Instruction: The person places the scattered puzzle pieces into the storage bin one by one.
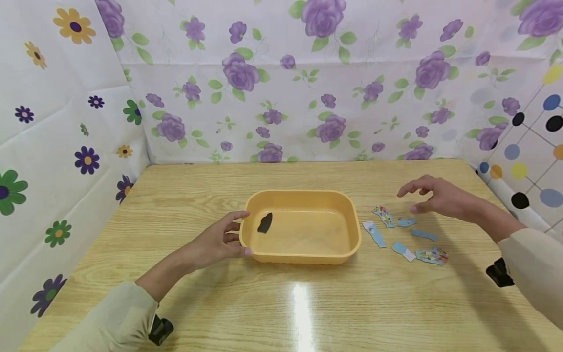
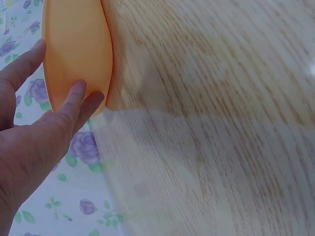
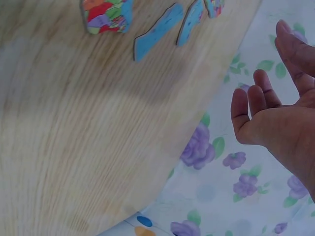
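A yellow-orange plastic tray (image 1: 303, 256) stands on the wooden table. My left hand (image 1: 222, 239) touches its left end, fingers spread along the rim and outer wall; in the left wrist view, the fingertips rest against the tray (image 2: 78, 44). Inside the tray, near its left end, lies a dark, irregular flat piece (image 1: 265, 223). My right hand (image 1: 448, 198) hovers right of the tray with loosely bent fingers and nothing in them. Beneath and in front of it lie several blue and multicoloured flat pieces, among them a colourful piece (image 1: 432, 255) and a narrow blue strip (image 3: 156, 32).
The wooden table (image 1: 176, 195) has a flowered cloth (image 1: 281, 112) behind it. Sheets with flowers (image 1: 57, 230) and with coloured dots (image 1: 519, 171) hang at the left and right sides. A glare streak crosses the table front.
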Demonstrator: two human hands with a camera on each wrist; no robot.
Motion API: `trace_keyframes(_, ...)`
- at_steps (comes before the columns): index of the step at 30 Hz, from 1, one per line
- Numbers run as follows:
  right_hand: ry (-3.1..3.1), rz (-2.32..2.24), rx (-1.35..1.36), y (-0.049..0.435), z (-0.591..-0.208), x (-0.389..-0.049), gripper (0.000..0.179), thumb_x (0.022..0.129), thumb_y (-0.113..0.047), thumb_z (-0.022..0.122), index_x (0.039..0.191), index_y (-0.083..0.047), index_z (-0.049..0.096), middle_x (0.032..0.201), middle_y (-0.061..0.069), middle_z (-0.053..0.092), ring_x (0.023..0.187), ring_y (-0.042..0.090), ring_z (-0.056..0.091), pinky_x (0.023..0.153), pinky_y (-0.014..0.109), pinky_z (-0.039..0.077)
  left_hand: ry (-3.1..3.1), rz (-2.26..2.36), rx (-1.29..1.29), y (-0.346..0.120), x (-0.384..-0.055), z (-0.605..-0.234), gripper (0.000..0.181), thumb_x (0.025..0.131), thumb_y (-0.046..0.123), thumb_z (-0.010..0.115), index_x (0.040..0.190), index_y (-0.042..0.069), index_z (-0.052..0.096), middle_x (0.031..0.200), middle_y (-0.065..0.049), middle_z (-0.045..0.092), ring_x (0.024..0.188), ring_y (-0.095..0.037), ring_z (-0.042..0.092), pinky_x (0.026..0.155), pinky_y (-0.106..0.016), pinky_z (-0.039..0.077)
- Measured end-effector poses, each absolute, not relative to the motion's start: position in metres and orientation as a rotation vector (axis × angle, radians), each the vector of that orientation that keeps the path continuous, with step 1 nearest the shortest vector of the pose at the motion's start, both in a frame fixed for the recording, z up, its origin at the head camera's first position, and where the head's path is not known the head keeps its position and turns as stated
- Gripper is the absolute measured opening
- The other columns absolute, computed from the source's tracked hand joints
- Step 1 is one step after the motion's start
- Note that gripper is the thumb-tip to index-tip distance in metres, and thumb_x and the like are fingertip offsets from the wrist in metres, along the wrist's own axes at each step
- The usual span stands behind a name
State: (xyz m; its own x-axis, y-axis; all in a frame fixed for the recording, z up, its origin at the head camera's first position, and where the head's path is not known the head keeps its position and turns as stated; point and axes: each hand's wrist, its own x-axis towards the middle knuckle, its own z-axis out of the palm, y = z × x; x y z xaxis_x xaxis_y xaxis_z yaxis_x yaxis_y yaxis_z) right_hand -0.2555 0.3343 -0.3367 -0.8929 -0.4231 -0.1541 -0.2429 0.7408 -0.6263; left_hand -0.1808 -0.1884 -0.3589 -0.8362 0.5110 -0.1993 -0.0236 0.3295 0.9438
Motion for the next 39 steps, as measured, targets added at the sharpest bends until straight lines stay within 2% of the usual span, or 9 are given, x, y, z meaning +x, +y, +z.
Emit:
trace_keyframes(10, 2.659, -0.913, -0.502, 0.352, -0.344, -0.241, 0.038, 0.09, -0.018, 0.07, 0.126, -0.011, 0.061, 0.134, 0.017, 0.04, 0.116, 0.04, 0.037, 0.081, 0.043, 0.048, 2.125, 1.528, 0.432, -0.189, -0.18, -0.359, 0.091, 0.084, 0.016, 0.077, 0.152, 0.01, 0.017, 0.141, -0.026, 0.038, 0.125, -0.04, 0.049, 0.092, -0.036, 0.051)
trace_keyframes(16, 2.657, -0.92, -0.501, 0.362, -0.349, -0.232, 0.042, 0.088, -0.025, 0.072, 0.125, -0.011, 0.062, 0.13, 0.016, 0.042, 0.115, 0.04, 0.037, 0.078, 0.039, 0.048, 2.119, 1.529, 0.433, -0.189, -0.18, -0.359, 0.091, 0.084, 0.017, 0.077, 0.152, 0.01, 0.017, 0.141, -0.026, 0.038, 0.125, -0.04, 0.049, 0.092, -0.036, 0.051)
trace_keyframes(24, 2.68, -0.913, -0.561, 0.365, -0.357, -0.221, 0.035, 0.089, -0.018, 0.071, 0.123, -0.012, 0.063, 0.125, 0.013, 0.045, 0.11, 0.034, 0.039, 0.077, 0.038, 0.047, 2.127, 1.524, 0.435, -0.19, -0.181, -0.359, 0.091, 0.084, 0.017, 0.076, 0.152, 0.01, 0.016, 0.141, -0.025, 0.038, 0.126, -0.039, 0.048, 0.092, -0.036, 0.051)
trace_keyframes(32, 2.695, -0.942, -0.6, 0.365, -0.367, -0.205, 0.035, 0.09, -0.017, 0.07, 0.123, -0.015, 0.063, 0.124, 0.01, 0.044, 0.105, 0.022, 0.038, 0.074, 0.029, 0.047, 2.133, 1.53, 0.438, -0.19, -0.181, -0.358, 0.091, 0.084, 0.016, 0.077, 0.152, 0.009, 0.017, 0.141, -0.027, 0.039, 0.126, -0.04, 0.048, 0.092, -0.036, 0.051)
trace_keyframes(39, 2.693, -0.979, -0.609, 0.37, -0.378, -0.196, 0.034, 0.088, -0.015, 0.072, 0.122, -0.015, 0.064, 0.122, 0.009, 0.042, 0.1, 0.011, 0.038, 0.07, 0.03, 0.042, 2.131, 1.535, 0.44, -0.191, -0.181, -0.361, 0.091, 0.084, 0.017, 0.077, 0.152, 0.008, 0.017, 0.141, -0.027, 0.039, 0.125, -0.04, 0.049, 0.091, -0.036, 0.052)
